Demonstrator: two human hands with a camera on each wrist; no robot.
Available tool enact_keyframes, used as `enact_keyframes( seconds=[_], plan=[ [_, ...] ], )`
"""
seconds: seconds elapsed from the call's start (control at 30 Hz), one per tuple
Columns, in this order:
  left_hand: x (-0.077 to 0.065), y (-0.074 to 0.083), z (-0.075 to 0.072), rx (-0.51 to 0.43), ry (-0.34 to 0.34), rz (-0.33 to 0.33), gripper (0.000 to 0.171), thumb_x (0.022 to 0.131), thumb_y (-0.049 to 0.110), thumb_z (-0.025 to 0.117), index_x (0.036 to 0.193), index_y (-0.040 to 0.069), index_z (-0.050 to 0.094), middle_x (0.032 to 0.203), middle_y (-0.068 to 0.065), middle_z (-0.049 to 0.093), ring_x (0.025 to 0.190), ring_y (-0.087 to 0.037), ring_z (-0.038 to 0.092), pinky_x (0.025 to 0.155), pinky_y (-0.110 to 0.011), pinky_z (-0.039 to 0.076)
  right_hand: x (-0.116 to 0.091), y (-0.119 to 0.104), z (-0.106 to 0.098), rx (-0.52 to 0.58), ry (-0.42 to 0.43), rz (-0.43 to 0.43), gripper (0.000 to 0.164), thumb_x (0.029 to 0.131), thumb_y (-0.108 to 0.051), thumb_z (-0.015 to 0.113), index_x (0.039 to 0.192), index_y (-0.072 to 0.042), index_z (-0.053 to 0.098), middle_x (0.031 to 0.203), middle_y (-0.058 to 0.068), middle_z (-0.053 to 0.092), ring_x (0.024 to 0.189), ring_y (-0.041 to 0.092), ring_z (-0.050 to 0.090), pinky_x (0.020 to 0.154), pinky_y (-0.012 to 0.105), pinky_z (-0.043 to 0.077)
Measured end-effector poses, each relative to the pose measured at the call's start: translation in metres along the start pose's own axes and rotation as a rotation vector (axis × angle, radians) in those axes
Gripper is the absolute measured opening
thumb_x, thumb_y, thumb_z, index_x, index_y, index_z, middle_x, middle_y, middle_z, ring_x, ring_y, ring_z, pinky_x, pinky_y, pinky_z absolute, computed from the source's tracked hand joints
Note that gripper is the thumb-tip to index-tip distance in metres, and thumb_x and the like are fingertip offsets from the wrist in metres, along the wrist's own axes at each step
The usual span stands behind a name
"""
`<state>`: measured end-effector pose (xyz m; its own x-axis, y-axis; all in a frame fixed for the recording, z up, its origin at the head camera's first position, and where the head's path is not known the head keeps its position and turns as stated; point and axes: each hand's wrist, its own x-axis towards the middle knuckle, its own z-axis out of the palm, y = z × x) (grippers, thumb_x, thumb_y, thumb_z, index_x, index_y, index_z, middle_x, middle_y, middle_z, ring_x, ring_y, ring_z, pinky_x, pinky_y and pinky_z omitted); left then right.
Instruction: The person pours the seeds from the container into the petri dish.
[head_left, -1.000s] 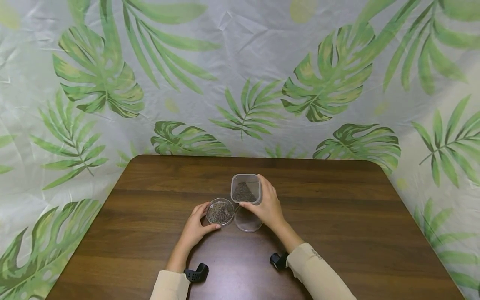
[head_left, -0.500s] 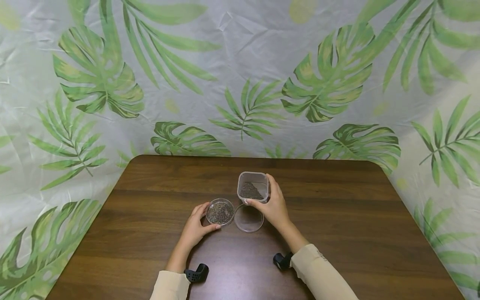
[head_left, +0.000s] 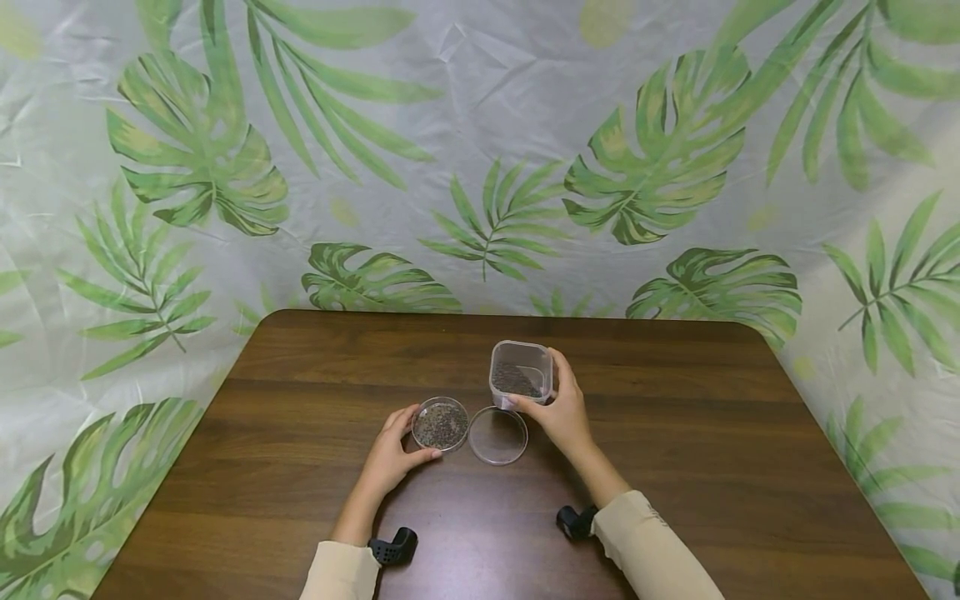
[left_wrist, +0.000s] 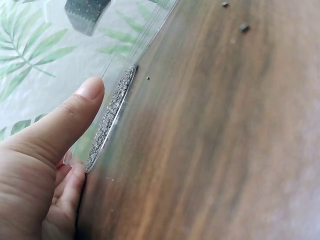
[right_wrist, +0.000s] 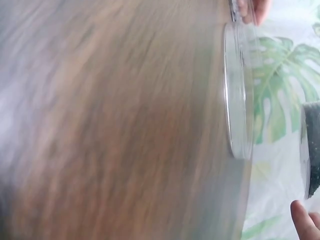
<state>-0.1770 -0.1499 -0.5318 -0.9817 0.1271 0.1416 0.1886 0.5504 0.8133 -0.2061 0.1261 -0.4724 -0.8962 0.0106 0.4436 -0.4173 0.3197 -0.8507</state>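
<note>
A clear petri dish [head_left: 440, 425] with a layer of dark, gravel-like granules stands on the table. My left hand [head_left: 388, 458] holds it by the rim from the left, the thumb [left_wrist: 90, 90] at its near side and fingers around the far side. In my right hand [head_left: 564, 423] is a clear square plastic container [head_left: 521, 371] with more dark granules heaped inside. It hangs above the table, as the right wrist view shows the container [right_wrist: 312, 150] raised. Between the two lies a second round clear dish or lid [head_left: 498, 435], seemingly bare, beside the filled one.
The brown wooden table [head_left: 712, 467] reaches back to a leaf-patterned curtain [head_left: 510, 100]. A few stray granules [left_wrist: 244, 27] lie on the wood near the filled dish. A black wrist camera [head_left: 393, 547] sits on the left wrist, another [head_left: 576, 522] on the right.
My right hand has moved right and slightly back with the square container, uncovering the bare round dish or lid. The granules inside now lie lower. My left hand and the filled dish have stayed put.
</note>
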Motion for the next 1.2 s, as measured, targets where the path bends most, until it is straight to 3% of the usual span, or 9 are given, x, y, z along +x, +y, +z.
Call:
enact_keyframes(
  seconds=[0.17, 0.27, 0.5, 0.63, 1.2],
  plan=[
    [0.000, 0.000, 0.000, -0.004, -0.002, -0.003, 0.085, 0.062, 0.031, 0.081, 0.133, 0.003, 0.041, 0.128, -0.013, 0.041, 0.112, -0.031, 0.048, 0.094, -0.040, 0.039, -0.004, -0.017, -0.010, 0.007, 0.006, 0.008, 0.084, 0.065, -0.009, 0.081, 0.132, 0.004, 0.033, 0.119, 0.027, 0.045, 0.105, 0.041, 0.046, 0.078, 0.052, 0.046],
    [-0.001, 0.001, 0.000, -0.002, 0.000, -0.003, 0.086, 0.062, 0.031, 0.081, 0.133, 0.003, 0.041, 0.129, -0.014, 0.041, 0.112, -0.031, 0.048, 0.094, -0.041, 0.038, -0.006, -0.015, -0.016, 0.000, 0.010, 0.032, 0.085, 0.065, -0.010, 0.081, 0.133, 0.003, 0.032, 0.118, 0.027, 0.046, 0.104, 0.041, 0.046, 0.077, 0.052, 0.047],
    [-0.001, 0.001, 0.000, -0.024, 0.020, 0.032, 0.085, 0.061, 0.029, 0.082, 0.131, 0.000, 0.042, 0.126, -0.016, 0.042, 0.110, -0.031, 0.049, 0.094, -0.042, 0.038, -0.005, 0.019, -0.029, -0.037, 0.028, 0.076, 0.088, 0.064, -0.021, 0.082, 0.136, -0.009, 0.033, 0.122, 0.019, 0.046, 0.105, 0.032, 0.048, 0.075, 0.046, 0.049],
    [0.000, 0.002, 0.000, -0.044, 0.027, 0.048, 0.085, 0.061, 0.027, 0.082, 0.130, -0.002, 0.043, 0.125, -0.018, 0.043, 0.109, -0.032, 0.050, 0.094, -0.042, 0.038, -0.006, 0.029, -0.035, -0.056, 0.040, 0.074, 0.089, 0.065, -0.022, 0.082, 0.136, -0.008, 0.032, 0.124, 0.016, 0.045, 0.105, 0.030, 0.048, 0.074, 0.046, 0.049],
    [0.001, 0.000, 0.000, -0.017, 0.018, 0.020, 0.086, 0.061, 0.028, 0.082, 0.131, 0.000, 0.042, 0.128, -0.017, 0.042, 0.111, -0.030, 0.049, 0.097, -0.041, 0.035, -0.014, 0.011, -0.067, -0.102, 0.015, 0.145, 0.085, 0.072, -0.012, 0.077, 0.139, -0.004, 0.026, 0.124, 0.024, 0.042, 0.110, 0.040, 0.042, 0.083, 0.054, 0.043]
  ],
)
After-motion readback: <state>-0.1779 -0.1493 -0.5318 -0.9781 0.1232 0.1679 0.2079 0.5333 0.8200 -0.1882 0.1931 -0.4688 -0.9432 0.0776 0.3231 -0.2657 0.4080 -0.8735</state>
